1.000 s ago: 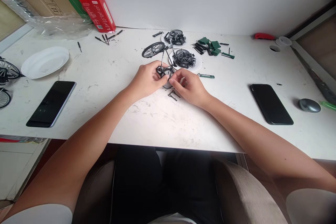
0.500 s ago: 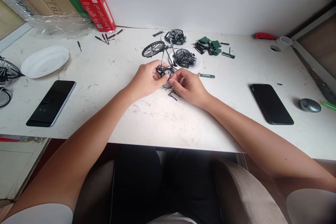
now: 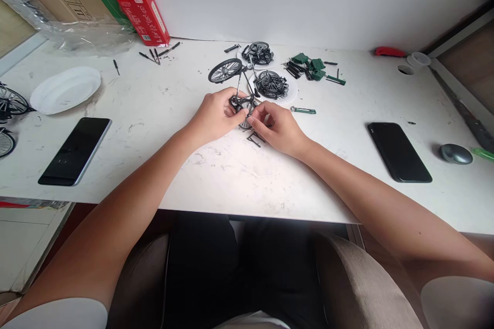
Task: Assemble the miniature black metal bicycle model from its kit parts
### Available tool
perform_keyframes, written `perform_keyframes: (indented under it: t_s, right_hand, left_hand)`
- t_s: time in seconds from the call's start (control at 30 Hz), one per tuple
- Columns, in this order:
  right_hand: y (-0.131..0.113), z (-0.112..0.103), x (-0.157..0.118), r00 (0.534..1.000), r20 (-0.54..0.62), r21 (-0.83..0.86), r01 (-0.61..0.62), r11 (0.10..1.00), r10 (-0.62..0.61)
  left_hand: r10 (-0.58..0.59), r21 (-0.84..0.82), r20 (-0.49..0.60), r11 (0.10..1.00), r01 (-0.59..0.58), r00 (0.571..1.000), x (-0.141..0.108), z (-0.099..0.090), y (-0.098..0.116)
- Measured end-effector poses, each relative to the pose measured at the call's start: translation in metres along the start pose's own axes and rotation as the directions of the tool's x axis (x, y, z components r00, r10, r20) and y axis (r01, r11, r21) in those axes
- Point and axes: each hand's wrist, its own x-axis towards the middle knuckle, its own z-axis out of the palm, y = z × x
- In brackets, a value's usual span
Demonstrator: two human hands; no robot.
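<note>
A small black model bicycle (image 3: 240,78) is held over the middle of the white table, one wheel pointing to the back left. My left hand (image 3: 222,113) is closed around the left side of its nearer wheel. With thumb and fingertips pinched together, my right hand (image 3: 274,123) touches the right side of that same wheel; whether a tiny part sits between the fingertips is too small to tell. Just below my hands lies a small black frame-like part (image 3: 254,139). Behind them, black wheels (image 3: 272,85) and other black parts (image 3: 259,54) rest on two white plates.
Green and black pieces (image 3: 314,68) lie at the back right, a green strip (image 3: 303,110) nearer. Phones lie left (image 3: 75,151) and right (image 3: 399,152), beside a grey mouse (image 3: 456,154). A white plate (image 3: 65,90), more bicycles (image 3: 11,100) and a red box (image 3: 142,15) are leftward.
My right fingertips have shifted very slightly left on the wheel. Otherwise the hands and the bicycle look almost the same.
</note>
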Motion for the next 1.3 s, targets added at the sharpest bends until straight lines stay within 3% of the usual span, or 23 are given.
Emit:
perform_keyframes:
  t_s: [1.3]
  right_hand:
    - [0.0, -0.0005, 0.0005, 1.0, 0.015, -0.001, -0.001, 1.0, 0.001]
  left_hand:
    - [-0.015, 0.016, 0.023, 1.0, 0.015, 1.0, 0.0006, -0.0017, 0.002]
